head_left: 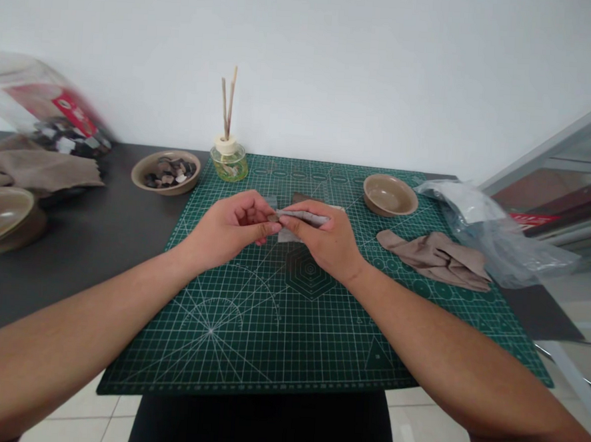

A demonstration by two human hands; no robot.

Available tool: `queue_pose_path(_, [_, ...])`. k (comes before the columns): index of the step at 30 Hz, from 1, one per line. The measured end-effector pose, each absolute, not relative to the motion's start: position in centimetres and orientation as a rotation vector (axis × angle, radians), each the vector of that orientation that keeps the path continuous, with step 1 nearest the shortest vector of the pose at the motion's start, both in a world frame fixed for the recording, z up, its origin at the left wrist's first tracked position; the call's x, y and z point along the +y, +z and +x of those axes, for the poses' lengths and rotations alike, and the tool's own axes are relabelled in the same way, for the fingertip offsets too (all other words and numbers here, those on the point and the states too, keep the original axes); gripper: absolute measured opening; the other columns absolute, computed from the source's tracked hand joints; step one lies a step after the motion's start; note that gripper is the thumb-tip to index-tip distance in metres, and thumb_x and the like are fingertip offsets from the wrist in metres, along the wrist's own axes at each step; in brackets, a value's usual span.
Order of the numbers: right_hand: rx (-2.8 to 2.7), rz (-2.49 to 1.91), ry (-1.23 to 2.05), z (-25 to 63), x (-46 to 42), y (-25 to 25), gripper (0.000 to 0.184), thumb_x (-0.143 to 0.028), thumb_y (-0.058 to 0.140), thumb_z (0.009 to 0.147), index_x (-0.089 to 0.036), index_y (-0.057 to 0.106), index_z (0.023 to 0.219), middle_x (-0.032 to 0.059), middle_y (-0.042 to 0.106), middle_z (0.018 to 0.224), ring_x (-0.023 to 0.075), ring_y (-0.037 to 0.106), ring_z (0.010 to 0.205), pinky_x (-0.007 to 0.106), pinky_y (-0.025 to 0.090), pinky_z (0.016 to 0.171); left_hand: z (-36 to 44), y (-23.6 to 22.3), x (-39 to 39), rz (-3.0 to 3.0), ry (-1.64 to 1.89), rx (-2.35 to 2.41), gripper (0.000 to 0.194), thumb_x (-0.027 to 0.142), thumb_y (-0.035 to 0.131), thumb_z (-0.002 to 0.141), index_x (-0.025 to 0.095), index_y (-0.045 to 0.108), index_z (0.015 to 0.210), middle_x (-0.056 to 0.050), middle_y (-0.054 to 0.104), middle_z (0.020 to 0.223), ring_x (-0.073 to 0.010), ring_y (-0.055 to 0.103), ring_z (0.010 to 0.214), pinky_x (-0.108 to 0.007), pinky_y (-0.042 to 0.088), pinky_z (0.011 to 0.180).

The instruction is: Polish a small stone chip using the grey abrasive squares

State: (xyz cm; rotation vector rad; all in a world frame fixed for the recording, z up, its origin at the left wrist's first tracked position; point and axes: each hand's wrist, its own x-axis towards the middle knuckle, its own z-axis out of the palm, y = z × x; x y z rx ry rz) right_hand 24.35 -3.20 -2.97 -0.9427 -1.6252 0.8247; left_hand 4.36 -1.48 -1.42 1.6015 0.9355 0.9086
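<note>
My left hand and my right hand meet over the middle of a green cutting mat. Between their fingertips they pinch a small rolled grey piece of cloth. The right hand's fingers wrap around it, and the left hand's thumb and fingers close on its left end. A few small flat pieces lie on the mat just behind the hands, partly hidden.
An empty tan bowl and a crumpled tan cloth sit at right, beside a clear plastic bag. A reed diffuser and a bowl of small dark and light pieces stand behind. A plastic jar, cloth and another bowl lie far left.
</note>
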Motion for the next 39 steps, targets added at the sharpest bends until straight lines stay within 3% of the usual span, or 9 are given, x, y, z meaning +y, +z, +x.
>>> queue_pose_path(8, [-1.637, -0.986, 0.833, 24.45, -3.28, -2.61, 0.008, -0.031, 0.079, 0.088, -0.023, 0.081, 0.086, -0.0008, 0.08, 0.085, 0.0165, 0.071, 0.082, 0.03, 0.055, 0.078, 4.56, -1.53, -1.71, 1.57, 0.967, 0.994, 0.026, 0.029, 0.087, 0.073, 0.019, 0.066, 0.084, 0.004, 0.066, 0.063, -0.0119, 0.062, 0.054, -0.023, 0.051, 0.053])
queue_pose_path(14, [-1.653, -1.037, 0.835, 24.48, -3.28, -2.7, 0.022, -0.044, 0.077, 0.09, -0.023, 0.08, 0.085, 0.0003, 0.078, 0.084, 0.0172, 0.069, 0.08, 0.031, 0.054, 0.074, 4.63, -1.35, -1.56, 1.525, 0.982, 1.015, 0.029, 0.031, 0.089, 0.07, 0.02, 0.066, 0.083, 0.004, 0.067, 0.062, -0.0123, 0.061, 0.052, -0.024, 0.049, 0.051])
queue_pose_path(22, [-1.601, -0.967, 0.85, 24.39, -3.26, -2.86, 0.01, -0.031, 0.079, 0.087, -0.022, 0.08, 0.083, -0.0002, 0.079, 0.084, 0.0164, 0.07, 0.081, 0.03, 0.055, 0.077, 4.76, -1.27, -1.47, 1.497, 0.922, 0.989, 0.031, 0.031, 0.09, 0.068, 0.02, 0.065, 0.081, 0.005, 0.064, 0.06, -0.0117, 0.059, 0.052, -0.024, 0.048, 0.051])
queue_pose_path(39, [-1.534, -1.054, 0.984, 24.53, -3.19, -2.49, 0.026, -0.047, 0.089, 0.075, -0.023, 0.082, 0.083, -0.0003, 0.078, 0.08, 0.0177, 0.07, 0.076, 0.031, 0.054, 0.069, 4.59, -1.74, -1.18, 1.447, 0.958, 0.919, 0.032, 0.031, 0.091, 0.067, 0.019, 0.068, 0.085, 0.002, 0.068, 0.068, -0.0103, 0.058, 0.055, -0.022, 0.047, 0.05])
